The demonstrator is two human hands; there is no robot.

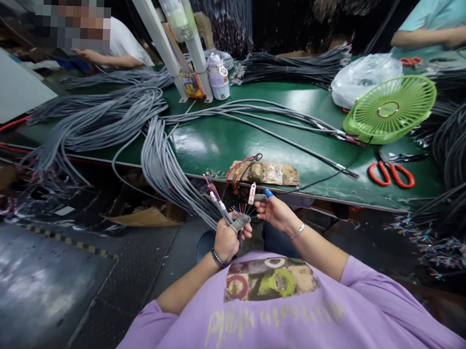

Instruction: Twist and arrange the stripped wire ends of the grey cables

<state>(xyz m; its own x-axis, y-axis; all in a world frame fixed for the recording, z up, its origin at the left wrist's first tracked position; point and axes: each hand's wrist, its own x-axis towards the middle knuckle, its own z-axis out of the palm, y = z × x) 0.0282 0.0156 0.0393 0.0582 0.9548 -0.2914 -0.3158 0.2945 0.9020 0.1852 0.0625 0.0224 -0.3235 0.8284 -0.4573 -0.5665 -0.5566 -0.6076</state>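
Observation:
My left hand [228, 237] is closed around the end of a grey cable [216, 207], with a taped thumb pressed on it. Coloured inner wires [244, 210] fan out from the cable end. My right hand [274, 211] is closed in a pinch at those wires, with taped fingertips and a small pink tool [252, 193] just above them. Both hands hover below the front edge of the green table [219, 143]. The cable belongs to a thick grey bundle [160, 161] that hangs off the table edge.
A cardboard-wrapped block with red wires [267, 173] sits at the table's front edge. Red scissors [391, 174] and a green fan [392, 109] lie to the right. Black cable bundles [454, 148] pile at far right. Other people work at the back left [118, 48] and back right [436, 29].

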